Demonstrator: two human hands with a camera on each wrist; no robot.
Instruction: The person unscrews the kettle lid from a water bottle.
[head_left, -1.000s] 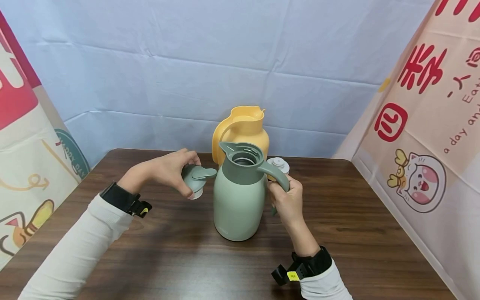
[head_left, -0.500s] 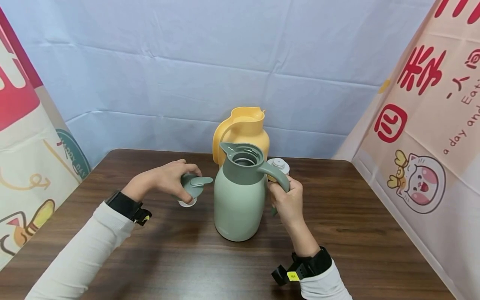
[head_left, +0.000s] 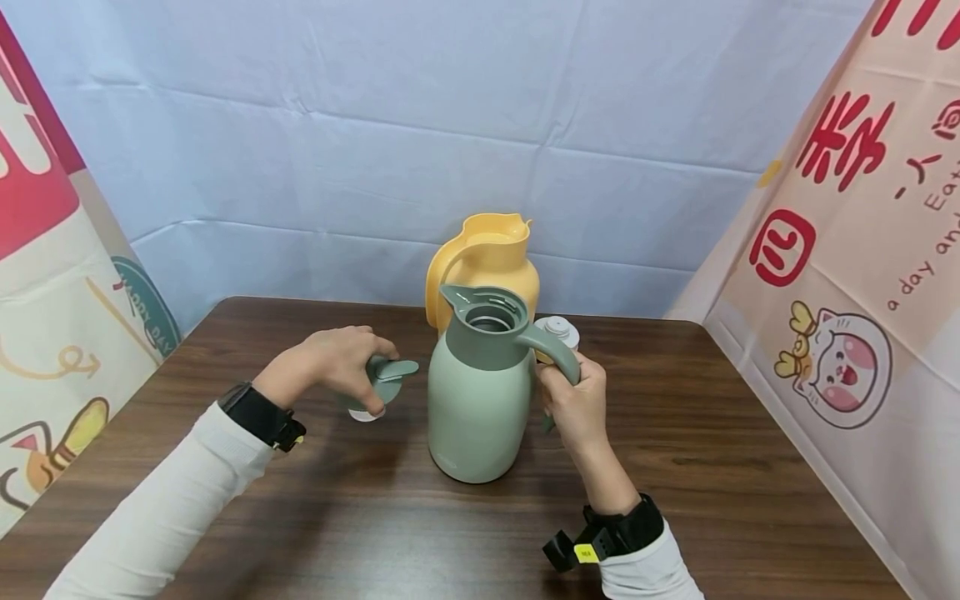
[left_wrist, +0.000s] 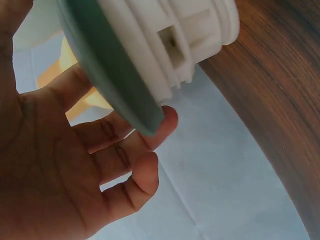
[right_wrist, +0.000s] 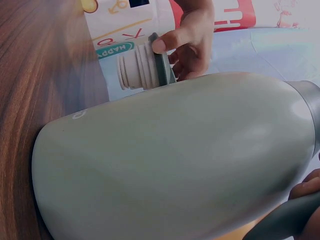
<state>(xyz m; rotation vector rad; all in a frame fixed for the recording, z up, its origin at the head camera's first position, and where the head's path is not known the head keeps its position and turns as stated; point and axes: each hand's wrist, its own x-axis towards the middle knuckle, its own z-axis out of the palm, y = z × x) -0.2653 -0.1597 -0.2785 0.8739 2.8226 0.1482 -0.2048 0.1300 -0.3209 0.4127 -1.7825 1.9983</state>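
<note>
My left hand [head_left: 337, 362] grips a green lid [head_left: 387, 379] by its rim, left of a green thermal jug [head_left: 480, 400]. In the left wrist view the lid's white threaded plug [left_wrist: 185, 40] shows below the green top, close over the table. The jug stands upright with its mouth uncovered, its spout pointing left. My right hand [head_left: 577, 396] grips the jug's handle [head_left: 551, 346] on the right side. From the right wrist, the jug's pale body [right_wrist: 170, 155] fills the view, with the lid's plug [right_wrist: 137, 67] beyond it.
Behind the green jug stands a yellow jug [head_left: 491, 250], partly hidden. A white-topped lid [head_left: 558, 329] sits beside it, behind my right hand. The brown wooden table [head_left: 712, 467] ends at a pale blue cloth [head_left: 360, 150], with printed cloths at both sides.
My left hand has moved the lid left and down, away from the jug toward the table. My right hand and the green jug have stayed in place.
</note>
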